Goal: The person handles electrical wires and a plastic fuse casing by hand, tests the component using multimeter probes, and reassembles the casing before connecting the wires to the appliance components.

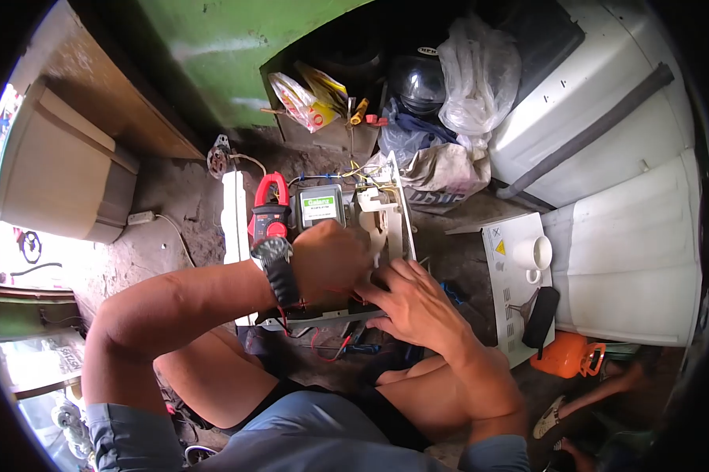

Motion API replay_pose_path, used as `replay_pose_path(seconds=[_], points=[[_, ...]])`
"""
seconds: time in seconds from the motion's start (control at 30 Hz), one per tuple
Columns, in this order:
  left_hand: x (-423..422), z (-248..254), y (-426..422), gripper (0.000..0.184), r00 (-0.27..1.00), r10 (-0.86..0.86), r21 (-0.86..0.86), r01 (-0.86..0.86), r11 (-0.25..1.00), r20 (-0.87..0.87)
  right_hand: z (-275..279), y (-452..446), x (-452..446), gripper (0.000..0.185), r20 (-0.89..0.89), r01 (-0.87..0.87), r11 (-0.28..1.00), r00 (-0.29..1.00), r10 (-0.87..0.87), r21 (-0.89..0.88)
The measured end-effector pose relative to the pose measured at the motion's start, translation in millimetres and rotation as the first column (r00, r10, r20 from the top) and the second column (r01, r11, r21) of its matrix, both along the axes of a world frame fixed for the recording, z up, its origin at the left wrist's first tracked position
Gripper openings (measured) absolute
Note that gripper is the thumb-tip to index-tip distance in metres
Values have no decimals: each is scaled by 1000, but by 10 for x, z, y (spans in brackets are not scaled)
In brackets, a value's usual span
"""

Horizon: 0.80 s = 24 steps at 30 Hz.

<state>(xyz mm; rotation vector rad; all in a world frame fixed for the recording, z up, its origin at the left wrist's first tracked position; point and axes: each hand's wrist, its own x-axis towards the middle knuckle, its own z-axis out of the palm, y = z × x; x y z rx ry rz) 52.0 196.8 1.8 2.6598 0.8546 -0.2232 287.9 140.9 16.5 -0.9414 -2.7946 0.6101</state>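
An opened appliance chassis with white panels [235, 216] stands between my legs, its wiring and parts exposed. My left hand [332, 263], with a dark watch [274, 263] on the wrist, reaches over it; that hand is blurred and its fingers are hidden. Beside it, my right hand [421, 305] bends its fingers in at the chassis's near right part, closed around something I cannot make out. A red clamp meter [271, 212] lies on the chassis, left of a grey block with a green-and-white Galanz label [320, 206]. A pale plastic bracket [380, 216] sits to the right.
A red-tipped test lead [344, 343] lies below the chassis. To the right, a white panel [498, 275] bears a white mug [532, 253] and a black case [541, 317]. An orange gas canister [563, 354] stands near another person's foot [549, 417]. Behind are plastic bags [478, 79] and a helmet [417, 82].
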Motion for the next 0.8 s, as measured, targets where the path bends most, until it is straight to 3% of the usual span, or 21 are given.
replay_pose_path(seconds=[0.07, 0.2, 0.27, 0.4, 0.47, 0.5, 0.57, 0.73, 0.8], points=[[1, 31, -106, 30, 999, -21, 103, 17, 995, 44, 25, 35, 0, 66, 29, -21, 998, 999, 23, -67], [-51, 54, 41, 31, 997, -54, 61, 50, 997, 61, 72, 49, -26, 70, 66, 13, 995, 998, -6, -103], [-31, 64, 181, 32, 993, -107, -81, 103, 991, -50, 96, 100, -48, 72, 72, 36, 993, 997, -28, -111], [-60, 307, 351, 30, 997, -74, -251, 70, 965, -9, 131, 202, -1, 76, 43, 25, 975, 999, -16, -219], [-165, 343, 415, 27, 967, 99, -228, -44, 973, 235, 154, 254, 10, 77, 14, 60, 953, 998, -58, -296], [-180, 344, 435, 27, 966, 101, -239, -42, 970, 240, 168, 279, 9, 76, -19, 44, 958, 999, -51, -285], [-187, 323, 452, 24, 959, 82, 32, -94, 995, 270, 150, 320, -30, 68, -49, 36, 970, 998, -49, -242], [-143, 206, 492, 23, 952, 127, 27, -140, 990, 278, 180, 302, -106, 60, 67, -18, 971, 997, 35, -238], [-105, 146, 469, 23, 953, 122, 102, -155, 983, 276, 253, 290, -190, 61, 138, 24, 968, 990, 11, -250]])
